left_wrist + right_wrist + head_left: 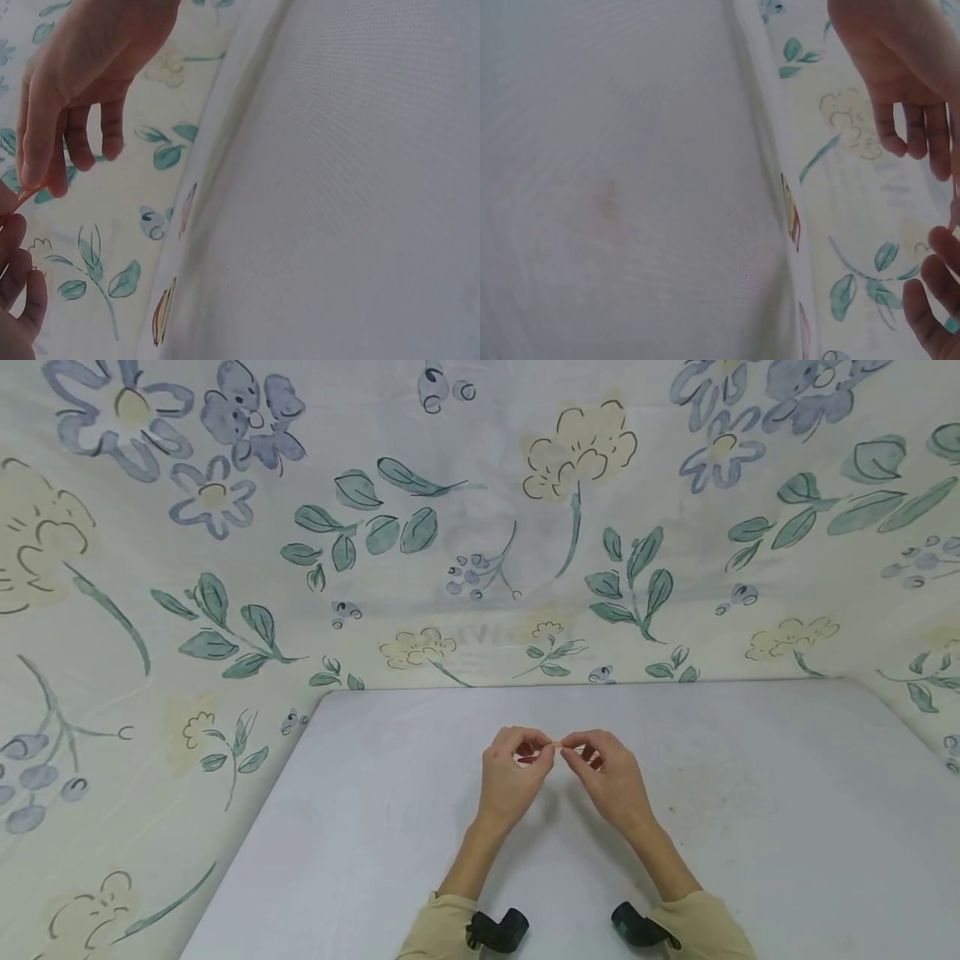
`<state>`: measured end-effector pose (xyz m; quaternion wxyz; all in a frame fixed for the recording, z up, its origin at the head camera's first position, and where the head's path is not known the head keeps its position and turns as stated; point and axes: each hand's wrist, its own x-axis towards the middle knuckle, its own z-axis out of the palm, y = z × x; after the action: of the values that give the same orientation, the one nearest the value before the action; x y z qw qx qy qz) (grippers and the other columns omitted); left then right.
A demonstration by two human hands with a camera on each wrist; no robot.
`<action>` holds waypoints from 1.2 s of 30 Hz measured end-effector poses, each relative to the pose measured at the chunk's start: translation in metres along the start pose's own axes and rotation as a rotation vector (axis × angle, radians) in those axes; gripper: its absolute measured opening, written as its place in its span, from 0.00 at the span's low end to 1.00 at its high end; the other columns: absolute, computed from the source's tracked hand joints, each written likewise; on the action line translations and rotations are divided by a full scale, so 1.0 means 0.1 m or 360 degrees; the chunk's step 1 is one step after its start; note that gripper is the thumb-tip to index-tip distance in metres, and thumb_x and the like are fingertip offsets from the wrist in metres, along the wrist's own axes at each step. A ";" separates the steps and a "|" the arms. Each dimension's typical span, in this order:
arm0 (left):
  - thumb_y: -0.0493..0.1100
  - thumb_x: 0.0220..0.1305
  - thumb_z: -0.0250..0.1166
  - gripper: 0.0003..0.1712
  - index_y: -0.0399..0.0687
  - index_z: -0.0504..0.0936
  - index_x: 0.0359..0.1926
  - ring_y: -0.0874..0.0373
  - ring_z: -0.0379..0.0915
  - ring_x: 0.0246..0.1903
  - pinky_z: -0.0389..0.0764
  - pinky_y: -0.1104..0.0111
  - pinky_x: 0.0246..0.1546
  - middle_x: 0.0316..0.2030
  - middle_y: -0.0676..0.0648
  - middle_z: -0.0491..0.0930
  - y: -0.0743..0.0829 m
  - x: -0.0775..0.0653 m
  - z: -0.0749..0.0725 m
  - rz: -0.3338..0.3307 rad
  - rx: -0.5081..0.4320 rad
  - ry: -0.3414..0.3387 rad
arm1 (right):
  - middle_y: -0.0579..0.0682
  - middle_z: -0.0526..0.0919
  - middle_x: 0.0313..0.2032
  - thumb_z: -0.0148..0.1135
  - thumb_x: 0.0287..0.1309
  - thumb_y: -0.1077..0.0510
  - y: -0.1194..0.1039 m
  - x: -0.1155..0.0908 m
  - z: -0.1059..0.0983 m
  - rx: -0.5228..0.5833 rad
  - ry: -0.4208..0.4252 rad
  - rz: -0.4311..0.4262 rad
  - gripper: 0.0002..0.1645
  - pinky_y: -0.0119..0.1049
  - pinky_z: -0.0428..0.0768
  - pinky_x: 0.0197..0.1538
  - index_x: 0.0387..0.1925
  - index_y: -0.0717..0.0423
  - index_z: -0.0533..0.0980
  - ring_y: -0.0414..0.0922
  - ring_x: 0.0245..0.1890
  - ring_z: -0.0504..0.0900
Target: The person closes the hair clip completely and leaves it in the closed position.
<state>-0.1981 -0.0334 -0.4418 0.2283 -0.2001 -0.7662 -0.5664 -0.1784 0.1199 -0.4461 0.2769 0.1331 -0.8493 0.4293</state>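
Note:
In the head view my left hand [508,781] and right hand [617,781] meet fingertip to fingertip above the white table. Between them they pinch a thin orange band [557,744]. The left wrist view shows the band as several fine orange strands [31,193], held at both ends by thumb and fingers; its exact kind I cannot tell. Behind the left fingers a slim red thing [527,760] lies on the table, partly hidden. A slim yellow and dark red piece [161,313] lies near the table's far edge in the left wrist view.
The white table [360,827] ends at a cloth [480,610] printed with flowers and leaves, which rises behind it and at both sides. Black wrist devices [502,931] sit at both sleeve cuffs. Small specks [672,809] dot the table right of the hands.

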 end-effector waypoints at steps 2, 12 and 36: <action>0.33 0.55 0.68 0.03 0.41 0.84 0.33 0.42 0.75 0.32 0.84 0.58 0.31 0.31 0.46 0.81 0.00 0.00 0.00 -0.0003 0.0002 -0.0018 | 0.49 0.84 0.37 0.69 0.57 0.64 0.01 0.01 -0.01 -0.0009 -0.0004 -0.0012 0.10 0.32 0.77 0.33 0.42 0.57 0.81 0.40 0.32 0.75; 0.31 0.54 0.69 0.07 0.40 0.85 0.37 0.45 0.75 0.32 0.84 0.60 0.31 0.32 0.45 0.82 -0.02 0.01 0.03 0.0024 0.0041 -0.0095 | 0.49 0.83 0.37 0.70 0.57 0.63 0.04 0.01 -0.05 -0.0061 -0.0030 0.0028 0.13 0.31 0.79 0.34 0.45 0.57 0.82 0.39 0.32 0.76; 0.35 0.58 0.69 0.05 0.42 0.85 0.37 0.52 0.74 0.39 0.83 0.67 0.36 0.32 0.47 0.82 0.05 0.26 0.02 0.0279 0.0522 -0.0416 | 0.51 0.82 0.36 0.72 0.56 0.60 0.09 0.18 -0.28 -0.0368 -0.0219 -0.0113 0.13 0.37 0.80 0.35 0.43 0.56 0.83 0.46 0.34 0.77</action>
<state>-0.2170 -0.0284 -0.4233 0.2048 -0.2978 -0.8507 -0.3817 -0.1871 0.1475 -0.4283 0.2465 0.1593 -0.9048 0.3084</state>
